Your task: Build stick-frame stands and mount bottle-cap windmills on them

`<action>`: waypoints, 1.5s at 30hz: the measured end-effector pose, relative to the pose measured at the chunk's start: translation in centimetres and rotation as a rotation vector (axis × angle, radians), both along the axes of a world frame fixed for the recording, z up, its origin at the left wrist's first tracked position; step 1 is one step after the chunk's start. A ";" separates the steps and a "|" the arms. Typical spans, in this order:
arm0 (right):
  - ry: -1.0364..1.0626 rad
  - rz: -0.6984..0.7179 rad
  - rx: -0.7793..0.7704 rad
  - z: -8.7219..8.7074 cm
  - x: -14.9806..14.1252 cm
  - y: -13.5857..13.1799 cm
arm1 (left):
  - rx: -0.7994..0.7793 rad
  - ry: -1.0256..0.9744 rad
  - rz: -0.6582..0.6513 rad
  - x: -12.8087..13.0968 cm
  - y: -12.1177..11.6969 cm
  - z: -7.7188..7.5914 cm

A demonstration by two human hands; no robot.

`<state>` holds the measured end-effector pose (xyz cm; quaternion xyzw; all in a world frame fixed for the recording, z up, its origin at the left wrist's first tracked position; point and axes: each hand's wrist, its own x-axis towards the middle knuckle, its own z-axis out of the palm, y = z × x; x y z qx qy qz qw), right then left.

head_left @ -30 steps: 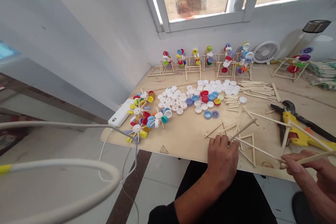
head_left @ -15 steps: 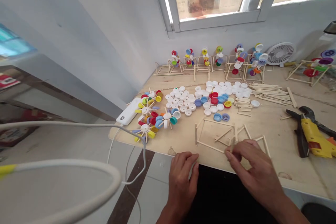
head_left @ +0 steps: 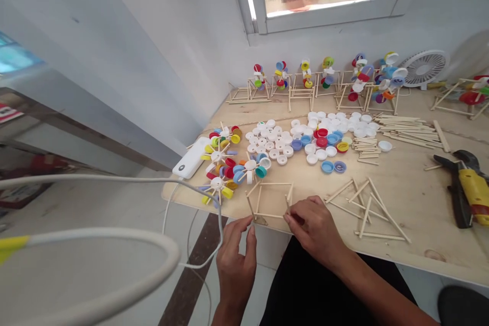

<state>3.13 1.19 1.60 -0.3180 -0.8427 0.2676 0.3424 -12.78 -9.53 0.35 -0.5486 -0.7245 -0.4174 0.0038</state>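
Onlooker's view: the person has both hands at the near edge of the tabletop (head_left: 416,188), w/ a stick frame (head_left: 269,215) btwn them. R hand (head_left: 315,226) is narrow, thumb & fingers pinching the frame's near R corner. L hand (head_left: 236,260) is loosely curled, thumb a bit apart from the fingers, fingertips right by the near L corner; can't tell if they touch it. Just R of the R hand, stick triangles (head_left: 365,216) lie flat, partly overlapping. Past those, at the R, a yellow glue gun (head_left: 473,191) sits w/ black pliers (head_left: 459,201). Mid-table there's a spread of white caps (head_left: 267,137), w/ coloured caps (head_left: 321,141) to its R, mostly red, blue & yellow. R of those: short sticks (head_left: 364,147), then a pile of long sticks (head_left: 412,131). On the L, cap wheels (head_left: 217,183) in mixed colours are bunched next to a white phone (head_left: 191,158). Along the far side, nr the wall, a row of wheel stands (head_left: 303,92) holds more coloured caps upright, w/ a white fan (head_left: 424,69) toward the R end, btwn stands. A pale cable (head_left: 114,178) loops across the L foreground.
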 end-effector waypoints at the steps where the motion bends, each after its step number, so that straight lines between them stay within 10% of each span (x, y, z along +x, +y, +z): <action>1: -0.007 -0.003 -0.005 -0.2 -0.1 0.1 | -0.003 0.000 0.002 -0.1 0.1 0.0; 31: -0.144 0.031 -0.101 -0.1 -2.5 0.9 | 0.044 0.084 0.044 -0.4 0.6 -0.2; 45: -0.439 -0.084 0.192 0.5 -0.1 0.8 | -0.007 0.227 -0.031 0.9 2.0 -1.7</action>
